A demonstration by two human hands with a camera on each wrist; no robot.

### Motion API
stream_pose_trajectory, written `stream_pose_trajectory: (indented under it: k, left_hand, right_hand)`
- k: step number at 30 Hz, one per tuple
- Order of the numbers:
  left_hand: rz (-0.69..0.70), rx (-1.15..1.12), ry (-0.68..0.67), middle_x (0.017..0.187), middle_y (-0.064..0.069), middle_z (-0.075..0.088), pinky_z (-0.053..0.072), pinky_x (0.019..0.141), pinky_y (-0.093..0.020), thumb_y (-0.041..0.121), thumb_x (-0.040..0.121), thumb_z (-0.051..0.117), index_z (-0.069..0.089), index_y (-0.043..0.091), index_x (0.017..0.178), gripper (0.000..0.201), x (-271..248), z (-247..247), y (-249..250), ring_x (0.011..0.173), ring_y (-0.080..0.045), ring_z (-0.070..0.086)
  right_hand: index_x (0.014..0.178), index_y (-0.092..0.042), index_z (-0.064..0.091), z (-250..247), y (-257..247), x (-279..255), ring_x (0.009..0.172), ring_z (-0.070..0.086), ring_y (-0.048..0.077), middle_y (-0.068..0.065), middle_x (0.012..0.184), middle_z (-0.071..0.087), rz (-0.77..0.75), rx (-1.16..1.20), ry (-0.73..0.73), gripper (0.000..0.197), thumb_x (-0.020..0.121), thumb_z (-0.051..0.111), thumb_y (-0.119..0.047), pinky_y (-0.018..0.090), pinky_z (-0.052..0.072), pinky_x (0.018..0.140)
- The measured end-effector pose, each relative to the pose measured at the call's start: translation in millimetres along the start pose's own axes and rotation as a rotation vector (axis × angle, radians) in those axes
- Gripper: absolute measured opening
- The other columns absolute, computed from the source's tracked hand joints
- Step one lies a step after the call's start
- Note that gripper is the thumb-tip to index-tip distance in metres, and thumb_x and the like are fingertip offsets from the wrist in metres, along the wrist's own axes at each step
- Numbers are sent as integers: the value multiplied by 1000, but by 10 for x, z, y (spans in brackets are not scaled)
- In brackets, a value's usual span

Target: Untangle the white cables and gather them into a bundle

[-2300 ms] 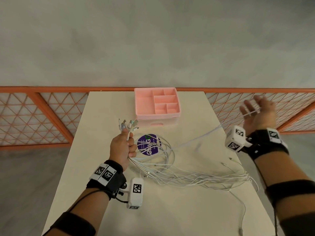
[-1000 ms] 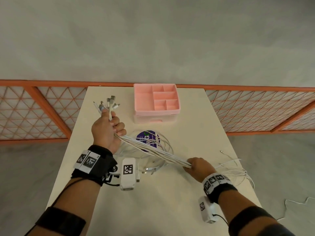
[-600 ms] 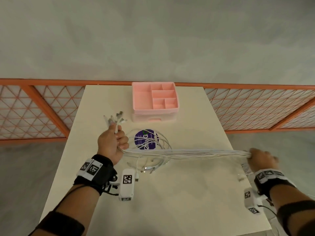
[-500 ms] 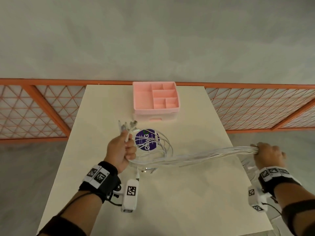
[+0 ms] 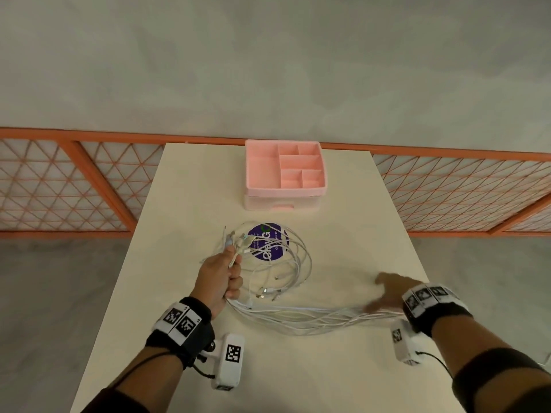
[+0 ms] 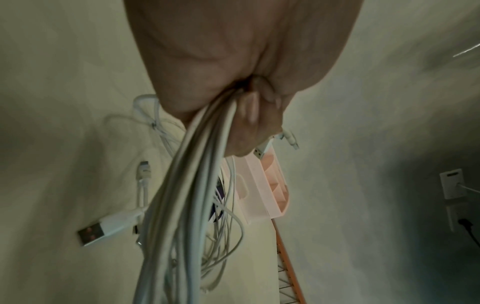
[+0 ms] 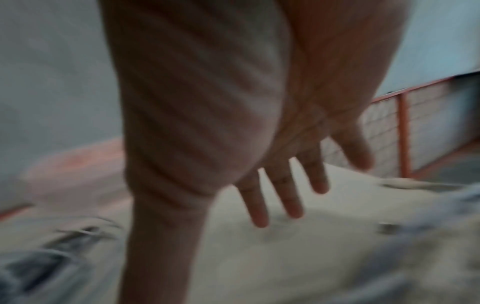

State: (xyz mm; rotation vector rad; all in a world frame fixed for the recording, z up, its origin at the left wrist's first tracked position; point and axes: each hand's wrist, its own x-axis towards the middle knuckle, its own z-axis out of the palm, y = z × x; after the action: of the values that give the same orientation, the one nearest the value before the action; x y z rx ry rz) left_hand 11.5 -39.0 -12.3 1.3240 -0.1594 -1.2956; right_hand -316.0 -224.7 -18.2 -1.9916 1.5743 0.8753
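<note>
Cables point(image 5: 298, 318) in left fingers point(image 5: 235, 283) — right fingers point(image 7: 291, 197) spread.

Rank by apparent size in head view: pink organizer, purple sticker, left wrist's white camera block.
1. Pink organizer, clearly largest.
2. and 3. Purple sticker and camera block look alike; the block is nearer the camera and cables cover part of the sticker, so unranked.

My long cream-white table point(image 5: 185, 293) carries a pink plastic compartment organiser point(image 5: 284, 174) at its far end. Nearer me lie a round purple sticker point(image 5: 268, 242) and loose white cables point(image 5: 298, 318).
</note>
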Motion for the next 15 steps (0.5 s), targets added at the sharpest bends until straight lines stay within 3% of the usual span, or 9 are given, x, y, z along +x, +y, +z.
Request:
stream_pose_trajectory:
  k: [3, 5, 8, 10, 13, 15]
  left_hand:
    - [4, 9, 27, 50, 8, 29, 17, 38, -15, 44, 103, 43, 51, 15, 80, 37, -10, 15, -7, 38, -6, 20]
    - [7, 9, 26, 51, 8, 29, 18, 39, -15, 44, 103, 43, 51, 15, 80, 38, -23, 27, -14, 38, -7, 20]
    - [23, 13, 24, 51, 7, 28, 18, 39, -15, 44, 104, 42, 51, 15, 81, 38, -51, 21, -26, 38, -7, 20]
    - [35, 15, 26, 51, 7, 28, 17, 40, -16, 44, 104, 42, 51, 15, 80, 38, -69, 10, -31, 39, -7, 20]
    - [30, 6, 26, 51, 6, 28, 16, 41, -15, 43, 104, 43, 52, 15, 79, 39, -93, -14, -40, 38, -8, 20]
    - [27, 6, 21, 51, 6, 28, 17, 41, -16, 44, 104, 43, 52, 15, 79, 39, -103, -29, -56, 38, -9, 20]
  right_hand:
    - [122, -20, 62, -176, -703, -45, 113, 58, 18, -3, 121, 62, -387, 215, 231, 41, 87, 70, -41, 32, 43, 103]
    - [108, -19, 70, -177, -1157, -102, 95, 61, 13, -7, 104, 67, -620, 245, 377, 20, 95, 60, -31, 37, 50, 95]
    - [111, -19, 71, -6, -1799, -196, 101, 61, 16, -3, 113, 68, -849, 103, 416, 24, 98, 51, -24, 37, 49, 93]
    - [119, -19, 68, 151, -2092, -181, 106, 58, 23, -1, 119, 66, -944, -27, 456, 29, 96, 49, -18, 42, 49, 91]
    - [132, -23, 56, 379, -2243, -88, 112, 50, 29, 1, 129, 58, -852, -261, 456, 40, 92, 54, -16, 46, 48, 89]
    - [126, -22, 60, 433, -2241, -58, 112, 51, 30, 3, 124, 61, -774, -316, 476, 33, 94, 55, -20, 45, 47, 89]
